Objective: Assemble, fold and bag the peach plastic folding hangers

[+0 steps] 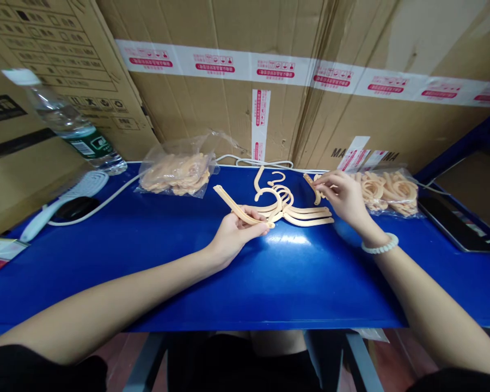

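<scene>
My left hand (234,234) is closed around a beige plastic hanger piece (231,202), one arm with a hook, held above the blue table. Behind it lie several beige hangers (306,216) in a stack, their hooks overlapping. A loose curved arm piece (258,182) and a small hook (278,175) rest farther back. My right hand (343,196) reaches to the back right, its thumb and fingers pinched on another beige hanger arm (311,185). More beige pieces beside that one are partly hidden by the fingers.
Clear bags of beige pieces stand at the left (177,171) and right (392,190). A water bottle (73,125), hairbrush (69,198), black mouse (79,208) and white cable (265,161) lie leftward and behind. A black phone (453,223) is at right. Cardboard boxes (220,109) wall the back.
</scene>
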`<state>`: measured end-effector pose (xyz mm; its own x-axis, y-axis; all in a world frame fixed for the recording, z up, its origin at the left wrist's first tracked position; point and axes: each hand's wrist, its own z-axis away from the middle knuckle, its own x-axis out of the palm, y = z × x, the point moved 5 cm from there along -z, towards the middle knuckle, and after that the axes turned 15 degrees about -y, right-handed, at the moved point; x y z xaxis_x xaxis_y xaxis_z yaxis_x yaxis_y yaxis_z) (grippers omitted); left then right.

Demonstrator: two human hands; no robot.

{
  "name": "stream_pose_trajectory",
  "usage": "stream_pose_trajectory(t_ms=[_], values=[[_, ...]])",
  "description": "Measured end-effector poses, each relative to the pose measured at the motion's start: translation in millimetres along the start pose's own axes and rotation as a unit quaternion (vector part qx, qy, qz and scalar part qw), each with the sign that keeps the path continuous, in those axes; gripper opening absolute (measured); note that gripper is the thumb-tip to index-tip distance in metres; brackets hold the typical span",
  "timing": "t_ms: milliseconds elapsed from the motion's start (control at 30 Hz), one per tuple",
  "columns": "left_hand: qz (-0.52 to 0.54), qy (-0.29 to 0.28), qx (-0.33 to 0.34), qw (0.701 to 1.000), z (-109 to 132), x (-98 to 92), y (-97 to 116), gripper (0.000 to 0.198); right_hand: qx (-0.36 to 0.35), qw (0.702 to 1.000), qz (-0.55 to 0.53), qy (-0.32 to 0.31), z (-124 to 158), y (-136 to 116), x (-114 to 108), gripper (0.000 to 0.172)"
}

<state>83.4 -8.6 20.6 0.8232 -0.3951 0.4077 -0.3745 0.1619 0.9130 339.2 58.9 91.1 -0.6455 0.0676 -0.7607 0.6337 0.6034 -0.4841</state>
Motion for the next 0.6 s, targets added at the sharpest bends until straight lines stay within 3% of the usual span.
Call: stream_pose_trajectory(t_ms=[100,233,467,600], values=[[0.003,-0.007,0.010,1.000,-0.6,-0.3,-0.6,0.035,0.065,0.980,-0.166,0.086,5.9,-15.1,-6.5,0.017],[0.001,-0.016,0.020,1.000,-1.6,-0.7,-0.7,0.036,0.068,0.940,-0.304,0.139,15.0,-44.9,-1.3,0.021],[-0.015,-0.038,0.035,0.999,-1.8,0.2,-0.7,0.034,0.151,0.855,-0.493,0.059,31.6,-65.2,39.8,0.022],[-0.022,-0.036,0.037,0.998,-1.1,0.0,0.0,0.033,0.158,0.843,-0.513,0.018,37.9,-72.3,55.2,0.044]])
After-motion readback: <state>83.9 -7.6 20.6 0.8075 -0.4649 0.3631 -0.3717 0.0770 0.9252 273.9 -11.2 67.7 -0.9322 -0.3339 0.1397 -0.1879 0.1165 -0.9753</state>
